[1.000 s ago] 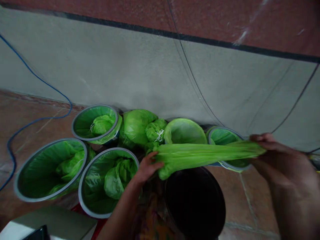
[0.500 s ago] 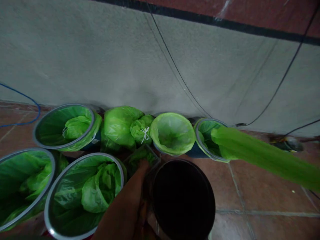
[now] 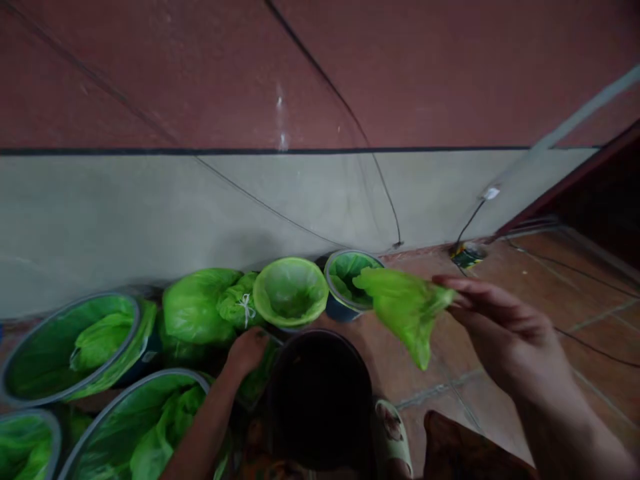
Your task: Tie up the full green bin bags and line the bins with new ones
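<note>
My right hand (image 3: 505,333) pinches a thin green plastic bag (image 3: 407,303), which hangs in a crumpled, pointed shape just right of a small lined bin (image 3: 345,310). My left hand (image 3: 250,350) is closed at the edge of a small dark see-through container (image 3: 253,393) with green stuff inside. What its fingers hold is hidden. Beside it stands a black bucket (image 3: 323,400), its inside too dark to make out. Behind the bucket is a bin lined in pale green (image 3: 293,293).
To the left stand several larger grey-rimmed bins with green liners, one (image 3: 113,363) near the wall. A full green bag (image 3: 200,303) and a smaller tied bag (image 3: 243,303) lean together. A sandalled foot (image 3: 393,430) is beside the bucket. A can (image 3: 467,253) and cables lie right.
My view has tilted up and shifted right. My right hand has come into view with the green bag, formerly stretched out long, now bunched. My left hand has lifted out of the container to its edge.
</note>
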`<control>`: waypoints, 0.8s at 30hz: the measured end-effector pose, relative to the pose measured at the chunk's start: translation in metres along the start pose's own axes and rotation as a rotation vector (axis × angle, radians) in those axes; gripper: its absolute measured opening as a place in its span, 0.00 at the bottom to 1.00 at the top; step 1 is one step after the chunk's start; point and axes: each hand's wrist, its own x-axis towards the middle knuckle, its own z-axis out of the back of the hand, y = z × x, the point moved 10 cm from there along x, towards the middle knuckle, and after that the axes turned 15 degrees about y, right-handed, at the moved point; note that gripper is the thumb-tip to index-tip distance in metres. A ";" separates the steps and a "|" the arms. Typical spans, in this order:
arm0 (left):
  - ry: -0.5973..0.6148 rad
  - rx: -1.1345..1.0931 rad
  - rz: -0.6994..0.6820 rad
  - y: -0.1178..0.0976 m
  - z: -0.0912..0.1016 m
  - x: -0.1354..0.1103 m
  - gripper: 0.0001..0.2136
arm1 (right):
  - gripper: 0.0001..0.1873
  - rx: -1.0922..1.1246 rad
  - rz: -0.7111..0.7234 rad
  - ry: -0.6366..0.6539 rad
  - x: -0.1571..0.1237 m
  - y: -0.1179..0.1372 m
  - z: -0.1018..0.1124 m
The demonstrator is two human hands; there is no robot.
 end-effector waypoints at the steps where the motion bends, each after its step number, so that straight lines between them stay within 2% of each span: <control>1: 0.009 -0.002 -0.017 -0.019 -0.001 0.005 0.13 | 0.13 -0.059 0.049 0.051 -0.001 0.014 -0.007; 2: 0.042 -0.032 -0.065 -0.043 -0.005 0.005 0.12 | 0.12 -0.111 0.093 0.102 -0.004 0.028 -0.014; 3: 0.080 -0.147 -0.177 -0.074 -0.011 -0.003 0.14 | 0.12 -0.152 0.144 0.141 -0.010 0.043 -0.020; 4: 0.106 -0.238 -0.305 -0.108 -0.017 -0.016 0.15 | 0.11 -0.178 0.198 0.174 -0.017 0.059 -0.026; 5: 0.155 -0.266 -0.433 -0.145 -0.027 -0.035 0.17 | 0.11 -0.199 0.252 0.195 -0.026 0.076 -0.031; 6: 0.156 -0.274 -0.534 -0.178 -0.034 -0.055 0.17 | 0.11 -0.232 0.303 0.210 -0.035 0.093 -0.035; 8: 0.089 -0.251 -0.677 -0.231 -0.044 -0.094 0.14 | 0.12 -0.345 0.399 0.212 -0.053 0.126 -0.039; 10: 0.004 -0.192 -0.712 -0.262 -0.052 -0.122 0.05 | 0.13 -0.495 0.502 0.171 -0.072 0.155 -0.036; 13: -0.139 -0.133 -0.687 -0.274 -0.051 -0.144 0.06 | 0.13 -0.696 0.619 0.070 -0.100 0.181 -0.018; 15: -0.230 -0.111 -0.691 -0.273 -0.043 -0.156 0.07 | 0.12 -0.825 0.607 0.006 -0.114 0.183 -0.001; 19: -0.372 -0.081 -0.764 -0.276 -0.023 -0.191 0.07 | 0.11 -1.022 0.425 -0.049 -0.131 0.162 0.026; 24: -0.520 0.026 -0.790 -0.285 -0.012 -0.233 0.08 | 0.12 -1.145 0.086 0.046 -0.148 0.123 0.037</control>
